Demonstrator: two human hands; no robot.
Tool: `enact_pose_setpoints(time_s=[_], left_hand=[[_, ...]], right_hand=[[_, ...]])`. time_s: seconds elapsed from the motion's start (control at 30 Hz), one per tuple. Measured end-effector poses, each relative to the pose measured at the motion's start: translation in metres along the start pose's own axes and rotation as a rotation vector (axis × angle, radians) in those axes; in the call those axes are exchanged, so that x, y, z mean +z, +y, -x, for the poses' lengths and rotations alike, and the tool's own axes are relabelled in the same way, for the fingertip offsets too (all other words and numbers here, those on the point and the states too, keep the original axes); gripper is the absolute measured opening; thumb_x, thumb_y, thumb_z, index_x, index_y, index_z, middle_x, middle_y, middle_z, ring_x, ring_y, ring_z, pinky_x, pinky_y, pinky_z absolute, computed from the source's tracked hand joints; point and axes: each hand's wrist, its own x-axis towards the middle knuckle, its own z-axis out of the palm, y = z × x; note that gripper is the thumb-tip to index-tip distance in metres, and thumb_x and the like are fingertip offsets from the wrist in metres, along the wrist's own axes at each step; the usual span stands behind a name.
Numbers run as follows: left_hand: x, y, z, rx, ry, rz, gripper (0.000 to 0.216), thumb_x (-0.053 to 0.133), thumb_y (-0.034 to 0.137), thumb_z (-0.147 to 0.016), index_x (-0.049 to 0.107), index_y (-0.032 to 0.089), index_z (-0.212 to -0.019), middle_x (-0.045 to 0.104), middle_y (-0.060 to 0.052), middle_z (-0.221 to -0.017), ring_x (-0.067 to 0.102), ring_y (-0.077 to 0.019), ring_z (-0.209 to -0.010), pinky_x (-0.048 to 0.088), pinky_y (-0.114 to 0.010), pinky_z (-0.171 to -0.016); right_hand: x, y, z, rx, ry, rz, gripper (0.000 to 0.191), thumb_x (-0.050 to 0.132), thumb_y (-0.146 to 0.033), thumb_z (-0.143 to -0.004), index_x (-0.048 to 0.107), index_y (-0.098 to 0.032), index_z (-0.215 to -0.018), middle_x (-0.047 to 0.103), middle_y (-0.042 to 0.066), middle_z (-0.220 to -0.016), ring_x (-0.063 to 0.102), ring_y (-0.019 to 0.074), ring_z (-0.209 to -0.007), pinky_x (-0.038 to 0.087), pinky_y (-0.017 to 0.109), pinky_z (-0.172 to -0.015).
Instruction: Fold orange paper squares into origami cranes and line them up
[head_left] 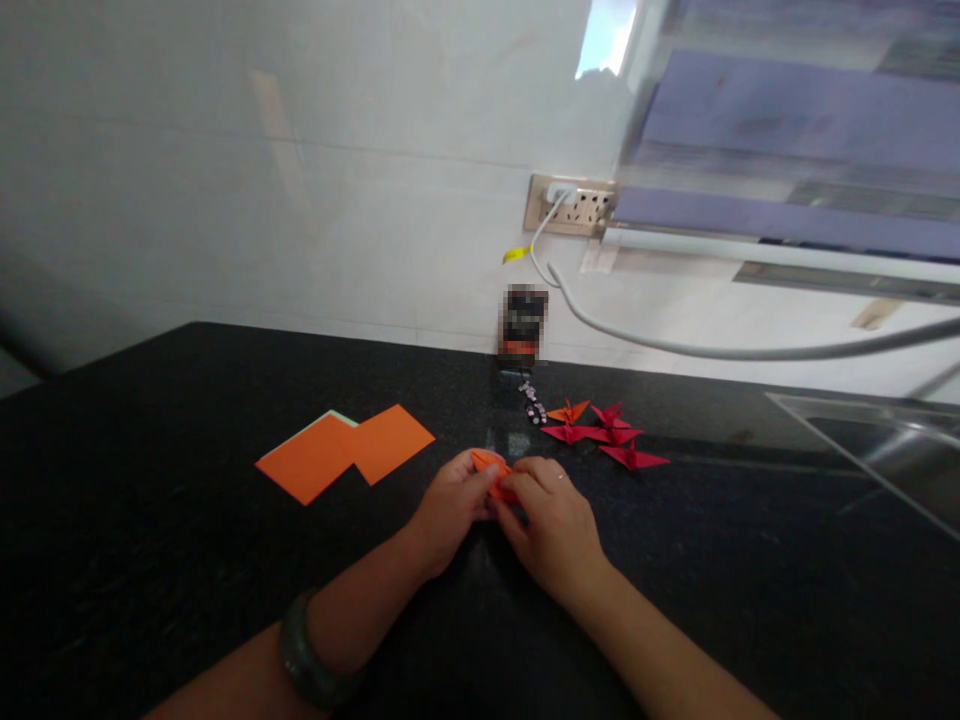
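Between my two hands is a small piece of folded orange paper (491,470), partly covered by the fingers. My left hand (452,500) is closed on its left side, the thumb lying over the paper. From the right, my right hand (555,520) pinches the same paper, with a ring on one finger. Just beyond my right hand stand several folded paper cranes, among them an orange crane (568,412) and a red crane (634,458). Left of my hands lie flat orange paper sheets (307,460), one with a pale green edge showing beneath.
A phone (523,325), blurred out, leans on the tiled wall with a beaded strap (533,403) before it. A white cable (675,350) runs from near the wall socket (570,205) to the right. A sink edge (862,465) borders the black countertop (187,580).
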Motion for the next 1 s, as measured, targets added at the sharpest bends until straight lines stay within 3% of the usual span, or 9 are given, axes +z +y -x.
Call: enact_pose_setpoints(time_s=[0.3, 0.53, 0.73, 1.0], left_hand=[[0.0004, -0.0007, -0.0014, 0.014, 0.064, 0.039, 0.027, 0.058, 0.035, -0.071, 0.052, 0.014, -0.088, 0.06, -0.001, -0.072, 0.057, -0.0107, -0.061, 0.045, -0.026, -0.061], [0.003, -0.0001, -0.0001, 0.005, 0.038, 0.035, 0.036, 0.061, 0.038, -0.069, 0.052, 0.014, -0.093, 0.062, -0.003, -0.075, 0.06, -0.0127, -0.066, 0.047, -0.028, -0.066], [0.0037, 0.0012, 0.0002, 0.013, -0.025, 0.064, 0.047, 0.069, 0.025, -0.06, 0.05, 0.014, -0.101, 0.065, -0.002, -0.078, 0.062, -0.014, -0.072, 0.046, -0.029, -0.074], [0.0051, 0.0013, -0.0001, 0.016, 0.005, 0.034, 0.035, 0.059, 0.019, -0.069, 0.049, 0.013, -0.102, 0.066, -0.004, -0.082, 0.063, -0.015, -0.073, 0.048, -0.03, -0.072]], right_hand=[[0.0002, 0.001, 0.0001, -0.002, 0.012, -0.092, 0.016, 0.045, -0.018, -0.082, 0.061, -0.019, -0.081, 0.059, 0.007, -0.087, 0.05, 0.0184, -0.081, 0.042, 0.032, -0.074], [0.0042, 0.0036, 0.0003, 0.038, 0.083, -0.17, 0.016, 0.044, -0.015, -0.08, 0.06, -0.018, -0.076, 0.058, 0.007, -0.084, 0.051, 0.018, -0.08, 0.043, 0.032, -0.074], [0.007, 0.0053, 0.0001, 0.086, 0.099, -0.236, 0.016, 0.045, -0.014, -0.079, 0.06, -0.017, -0.074, 0.056, 0.008, -0.083, 0.051, 0.0185, -0.08, 0.043, 0.032, -0.074], [0.0079, 0.002, -0.0001, 0.156, 0.106, -0.273, 0.013, 0.049, -0.014, -0.076, 0.06, -0.018, -0.07, 0.053, 0.007, -0.084, 0.05, 0.0185, -0.081, 0.043, 0.032, -0.072]])
